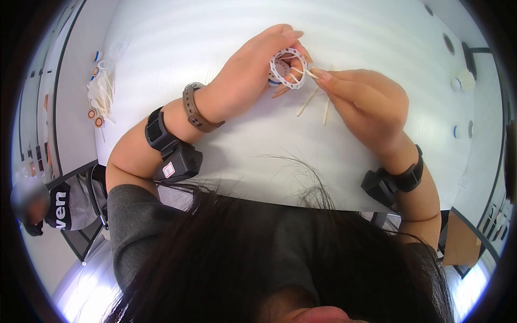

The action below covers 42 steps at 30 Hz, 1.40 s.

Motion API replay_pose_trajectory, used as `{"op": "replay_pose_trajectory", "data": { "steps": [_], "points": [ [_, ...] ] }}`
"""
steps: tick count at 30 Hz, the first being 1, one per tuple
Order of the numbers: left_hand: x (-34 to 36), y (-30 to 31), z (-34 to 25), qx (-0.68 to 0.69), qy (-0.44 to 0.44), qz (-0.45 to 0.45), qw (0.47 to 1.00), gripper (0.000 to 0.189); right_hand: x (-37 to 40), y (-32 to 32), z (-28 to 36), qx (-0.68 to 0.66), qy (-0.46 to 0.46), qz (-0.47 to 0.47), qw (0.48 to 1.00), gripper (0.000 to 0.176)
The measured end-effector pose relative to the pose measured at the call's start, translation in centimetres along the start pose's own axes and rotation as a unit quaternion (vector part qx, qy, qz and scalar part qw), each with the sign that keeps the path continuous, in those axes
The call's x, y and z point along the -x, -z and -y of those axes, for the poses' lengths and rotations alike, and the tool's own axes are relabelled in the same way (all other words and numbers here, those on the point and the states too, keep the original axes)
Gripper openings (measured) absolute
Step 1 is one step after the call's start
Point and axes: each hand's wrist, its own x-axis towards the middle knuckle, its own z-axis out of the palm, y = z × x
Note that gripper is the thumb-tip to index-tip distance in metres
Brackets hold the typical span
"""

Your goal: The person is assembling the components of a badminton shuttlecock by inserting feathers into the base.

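My left hand [258,62] curls its fingers around a white plastic ring with small holes [305,60]. Behind the ring is another white round part with a blue edge, partly hidden by the fingers. My right hand [371,99] pinches a thin pale stick [311,74] between thumb and fingertips, its end at the ring's right side. Below the hands, a pale stick [307,104] lies slanted on the white table [258,156]. A second pale stick [326,111] is close by, under the right fingers.
At the table's left side lies a bundle of pale sticks [100,91] with small round brown-and-white pieces [99,122]. A white fan-shaped piece with a blue band [463,82] and a small blue-and-white cap [456,132] are on the right. Another person [59,207] is at far left.
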Motion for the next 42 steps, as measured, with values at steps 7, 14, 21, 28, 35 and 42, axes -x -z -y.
{"op": "replay_pose_trajectory", "data": {
  "steps": [7,14,21,28,35,42],
  "points": [
    [0.2,0.0,0.1,-0.027,-0.024,0.0,0.999,0.034,0.0,0.0,0.2,-0.017,-0.025,0.009,1.0,0.011],
    [0.4,0.1,0.2,-0.076,-0.095,0.012,0.992,0.029,0.0,-0.3,0.3,-0.049,-0.03,0.004,0.998,0.009],
    [0.4,0.1,0.1,-0.1,-0.129,0.01,0.987,0.029,0.1,-0.3,0.5,-0.104,-0.109,0.009,0.989,0.005],
    [0.3,0.4,-0.2,-0.095,-0.107,0.016,0.99,0.031,0.3,-0.1,0.4,-0.229,-0.223,0.041,0.947,0.011],
    [0.4,0.3,-0.3,-0.07,-0.081,0.02,0.994,0.03,-0.1,0.5,0.8,-0.384,-0.367,0.084,0.843,0.016],
    [0.6,-0.2,-0.6,-0.105,-0.082,0.012,0.991,0.031,-0.4,0.8,0.9,-0.399,-0.408,0.108,0.814,0.017]
  ]
}}
